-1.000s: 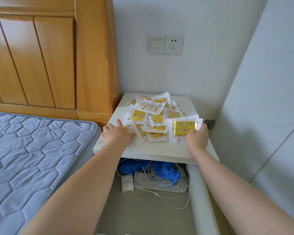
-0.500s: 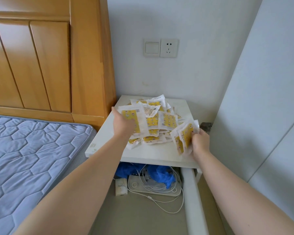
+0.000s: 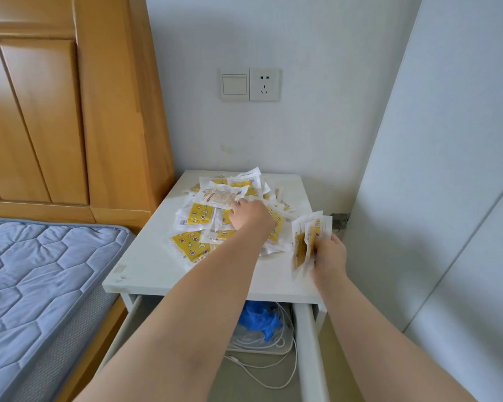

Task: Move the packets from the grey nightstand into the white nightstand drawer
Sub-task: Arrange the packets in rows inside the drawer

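Step in hand: gathering packets off the top.

The pile of packets [image 3: 212,210] lies mid-frame on the nightstand top [image 3: 157,265], mostly on its back half. The right hand [image 3: 330,255], right of centre, pinches a bunch [image 3: 308,236] of several packets upright and fanned, thumb against fingers at their lower edge. The left hand [image 3: 251,217] is down on the pile, knuckles up and fingers curled; I cannot tell if it grips 1 yet. The drawer [image 3: 308,343] stands pulled out at lower centre, with something blue [image 3: 259,317] and white cables [image 3: 262,369] inside.

Judgement: the fan looks loose and the film slick, so square it before adding more. The left hand would likely do better raking several packets toward the front edge than lifting 1 at a time. If this drawer is the target, release low, on the near floor away from the cables.
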A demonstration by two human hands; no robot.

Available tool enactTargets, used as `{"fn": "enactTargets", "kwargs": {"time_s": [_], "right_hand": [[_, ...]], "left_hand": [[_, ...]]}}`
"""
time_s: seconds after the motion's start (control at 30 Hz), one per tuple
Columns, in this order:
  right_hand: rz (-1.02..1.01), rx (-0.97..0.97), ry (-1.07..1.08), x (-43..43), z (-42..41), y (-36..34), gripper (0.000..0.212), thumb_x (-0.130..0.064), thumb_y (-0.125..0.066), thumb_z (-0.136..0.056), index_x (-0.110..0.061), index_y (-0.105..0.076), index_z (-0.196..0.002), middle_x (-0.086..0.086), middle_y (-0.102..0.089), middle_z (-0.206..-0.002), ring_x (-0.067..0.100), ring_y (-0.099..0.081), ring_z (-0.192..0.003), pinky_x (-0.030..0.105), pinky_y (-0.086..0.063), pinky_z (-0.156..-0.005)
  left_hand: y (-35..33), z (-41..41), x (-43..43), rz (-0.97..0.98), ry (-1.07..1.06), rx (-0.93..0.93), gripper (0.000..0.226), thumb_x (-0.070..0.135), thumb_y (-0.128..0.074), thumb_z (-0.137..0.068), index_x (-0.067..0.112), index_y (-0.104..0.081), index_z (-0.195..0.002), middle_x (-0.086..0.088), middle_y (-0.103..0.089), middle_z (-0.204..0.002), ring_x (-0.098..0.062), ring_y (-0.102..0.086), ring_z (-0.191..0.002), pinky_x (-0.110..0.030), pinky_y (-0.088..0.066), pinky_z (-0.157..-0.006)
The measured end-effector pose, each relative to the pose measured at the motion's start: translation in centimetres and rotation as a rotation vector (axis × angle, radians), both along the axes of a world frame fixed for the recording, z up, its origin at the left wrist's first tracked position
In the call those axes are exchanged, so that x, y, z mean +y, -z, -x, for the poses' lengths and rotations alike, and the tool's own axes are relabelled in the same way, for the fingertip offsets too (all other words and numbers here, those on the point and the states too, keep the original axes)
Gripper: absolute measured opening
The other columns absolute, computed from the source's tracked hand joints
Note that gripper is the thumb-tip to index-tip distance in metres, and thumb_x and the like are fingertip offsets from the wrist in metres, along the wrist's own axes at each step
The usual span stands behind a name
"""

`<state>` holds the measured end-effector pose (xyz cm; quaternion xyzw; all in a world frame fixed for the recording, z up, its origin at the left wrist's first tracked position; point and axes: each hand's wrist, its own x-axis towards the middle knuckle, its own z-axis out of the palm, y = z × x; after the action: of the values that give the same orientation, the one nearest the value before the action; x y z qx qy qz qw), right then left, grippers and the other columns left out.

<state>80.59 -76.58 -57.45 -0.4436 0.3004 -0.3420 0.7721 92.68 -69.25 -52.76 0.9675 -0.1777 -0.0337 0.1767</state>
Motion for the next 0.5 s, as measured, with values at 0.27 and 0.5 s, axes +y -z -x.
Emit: {"fn": "enactTargets", "kwargs": {"time_s": [0.27, 0.5], "right_hand": [[0.027, -0.052, -0.040, 0.13, 0.34, 0.11, 0.037, 0.018, -0.033, -0.081, -0.008, -0.054, -0.066, 0.000, -0.051, -0.054, 0.014, -0.048, -0.051, 0.020, -0.043, -0.049], [0.023, -0.060, -0.049, 0.02, 0.42, 0.33, 0.036, 0.016, -0.034, -0.085, -0.008, -0.059, -0.074, 0.002, -0.056, -0.062, 0.016, -0.054, -0.056, 0.023, -0.048, -0.053]], "left_hand": [[-0.25, -0.17, -1.11, -0.100, -0.035, -0.019, 0.039, 0.019, -0.056, -0.085, 0.011, -0.053, -0.122, -0.013, -0.046, -0.132, -0.030, -0.031, -0.129, -0.036, -0.041, -0.099], [-1.02, 0.78, -0.96, -0.037, 0.080, 0.005, 0.027, 0.004, -0.052, -0.082, 0.005, -0.058, -0.108, -0.011, -0.061, -0.109, -0.027, -0.054, -0.111, -0.030, -0.049, -0.078]]}}
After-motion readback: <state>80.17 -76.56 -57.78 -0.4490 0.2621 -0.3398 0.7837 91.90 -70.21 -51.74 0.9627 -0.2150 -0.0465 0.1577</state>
